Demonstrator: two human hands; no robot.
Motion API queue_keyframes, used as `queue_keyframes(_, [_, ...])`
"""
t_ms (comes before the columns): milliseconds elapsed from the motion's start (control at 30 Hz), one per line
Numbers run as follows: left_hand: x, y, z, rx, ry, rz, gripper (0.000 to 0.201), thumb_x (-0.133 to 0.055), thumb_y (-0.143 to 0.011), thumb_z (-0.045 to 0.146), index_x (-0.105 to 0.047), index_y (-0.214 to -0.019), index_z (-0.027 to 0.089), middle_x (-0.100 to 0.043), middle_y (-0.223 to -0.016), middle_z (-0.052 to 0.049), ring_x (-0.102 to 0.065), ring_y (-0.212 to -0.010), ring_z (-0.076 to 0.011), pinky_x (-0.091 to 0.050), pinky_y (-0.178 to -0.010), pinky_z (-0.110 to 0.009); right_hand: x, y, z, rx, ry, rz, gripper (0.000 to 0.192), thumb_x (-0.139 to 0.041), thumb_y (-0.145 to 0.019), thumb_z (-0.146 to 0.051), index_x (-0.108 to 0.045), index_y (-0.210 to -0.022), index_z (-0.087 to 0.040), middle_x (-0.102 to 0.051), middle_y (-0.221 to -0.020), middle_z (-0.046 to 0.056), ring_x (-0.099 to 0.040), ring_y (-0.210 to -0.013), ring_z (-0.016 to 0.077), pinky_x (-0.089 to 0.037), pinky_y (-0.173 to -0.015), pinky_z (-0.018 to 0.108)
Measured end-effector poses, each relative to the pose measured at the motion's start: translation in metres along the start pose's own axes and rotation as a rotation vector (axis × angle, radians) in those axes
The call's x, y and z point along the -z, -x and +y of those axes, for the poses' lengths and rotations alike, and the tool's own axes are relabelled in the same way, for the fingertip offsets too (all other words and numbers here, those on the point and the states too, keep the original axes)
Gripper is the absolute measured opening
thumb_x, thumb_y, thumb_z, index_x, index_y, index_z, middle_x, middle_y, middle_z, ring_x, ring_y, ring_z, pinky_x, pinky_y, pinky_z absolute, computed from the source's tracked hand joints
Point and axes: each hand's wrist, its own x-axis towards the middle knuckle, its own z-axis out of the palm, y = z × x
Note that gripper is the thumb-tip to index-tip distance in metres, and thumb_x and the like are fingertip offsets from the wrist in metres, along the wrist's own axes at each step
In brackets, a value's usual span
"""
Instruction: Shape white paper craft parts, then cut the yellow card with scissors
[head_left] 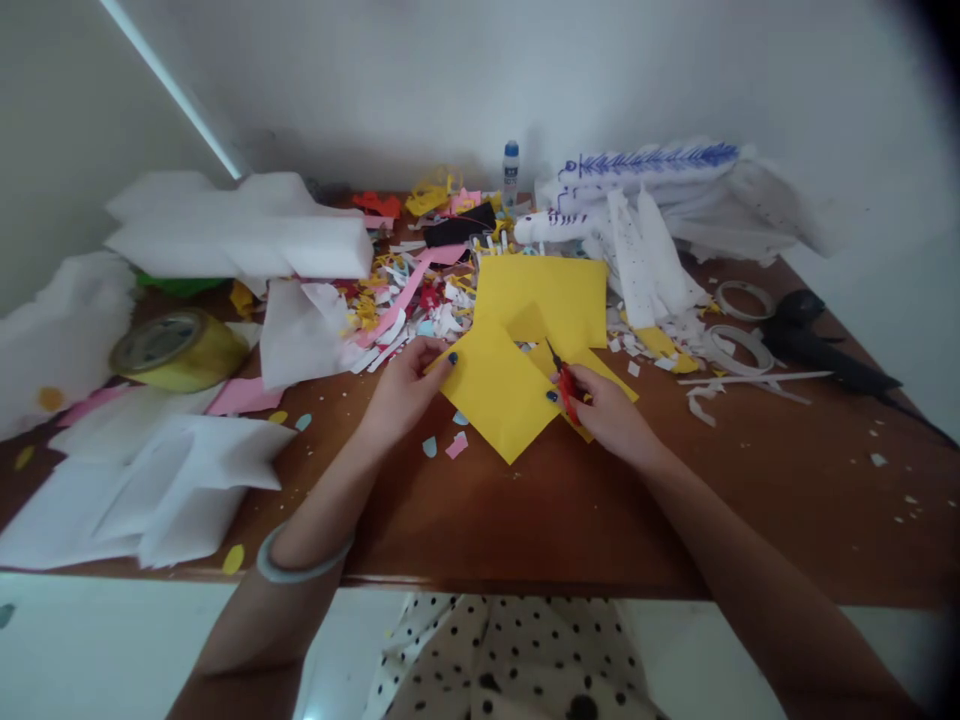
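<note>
A square of yellow paper [504,395], turned with one corner toward me, is pinched at its left corner by my left hand [411,385]. Red-handled scissors [568,392] sit in my right hand [611,412], their dark blades pointing up and away at the square's right side. I cannot tell whether the blades touch the paper. Behind the square lies a larger yellow sheet [555,290]. More yellow paper [611,372] shows under and beside the scissors. Small blue and pink scraps [457,445] rest on the table just below the square.
White foam blocks [247,235], a roll of yellow tape [176,348] and folded white sheets [180,480] lie at left. Paper scraps [405,290] are heaped behind, near a glue bottle [511,172]. To the right are a black glue gun [832,350] and clear rings [739,350].
</note>
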Motion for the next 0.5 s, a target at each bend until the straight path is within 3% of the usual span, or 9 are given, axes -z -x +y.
queue_keyframes(100, [0.007,-0.004,-0.001,0.004,-0.052,-0.152,0.039,-0.064,-0.078,0.041,-0.055,-0.108,0.018,-0.069,-0.092,-0.005,-0.065,-0.084,-0.0174,-0.048,-0.070,-0.025,0.001,-0.001,0.003,0.024,0.064,-0.042,0.027,-0.053,-0.084,-0.028,-0.057,-0.110,-0.024,-0.065,-0.118,0.005,-0.061,-0.104,0.0238,-0.045,-0.087,0.036])
queue_keyframes(200, [0.008,-0.004,-0.003,0.056,-0.097,-0.314,0.050,-0.063,-0.078,0.039,-0.051,-0.122,0.018,-0.070,-0.084,-0.005,-0.066,-0.077,-0.0188,-0.048,-0.064,-0.026,0.005,-0.003,0.003,0.055,0.254,-0.038,0.030,-0.051,-0.082,-0.021,-0.056,-0.112,-0.024,-0.066,-0.112,0.007,-0.061,-0.101,0.0261,-0.044,-0.082,0.036])
queue_keyframes(300, [0.007,-0.001,-0.004,0.065,-0.123,-0.417,0.043,-0.060,-0.079,0.042,-0.059,-0.114,0.017,-0.071,-0.084,-0.005,-0.066,-0.078,-0.0199,-0.048,-0.066,-0.027,0.012,-0.004,0.002,0.069,0.430,0.024,0.031,-0.046,-0.083,-0.019,-0.055,-0.113,-0.023,-0.066,-0.107,0.010,-0.061,-0.096,0.0274,-0.043,-0.075,0.035])
queue_keyframes(400, [0.006,-0.001,-0.005,0.072,-0.206,-0.424,0.037,-0.057,-0.080,0.046,-0.066,-0.097,0.015,-0.071,-0.086,-0.006,-0.065,-0.075,-0.0198,-0.047,-0.064,-0.025,0.022,-0.006,0.004,0.029,0.510,0.165,0.028,-0.042,-0.088,-0.024,-0.053,-0.114,-0.021,-0.065,-0.107,0.013,-0.061,-0.095,0.0280,-0.042,-0.073,0.034])
queue_keyframes(500, [0.006,-0.001,-0.003,0.065,-0.318,-0.369,0.036,-0.054,-0.080,0.047,-0.066,-0.094,0.016,-0.071,-0.083,-0.005,-0.063,-0.071,-0.0187,-0.044,-0.059,-0.024,0.034,-0.008,0.011,-0.026,0.635,0.305,0.024,-0.045,-0.088,-0.027,-0.054,-0.108,-0.018,-0.064,-0.107,0.016,-0.060,-0.096,0.0299,-0.042,-0.073,0.036])
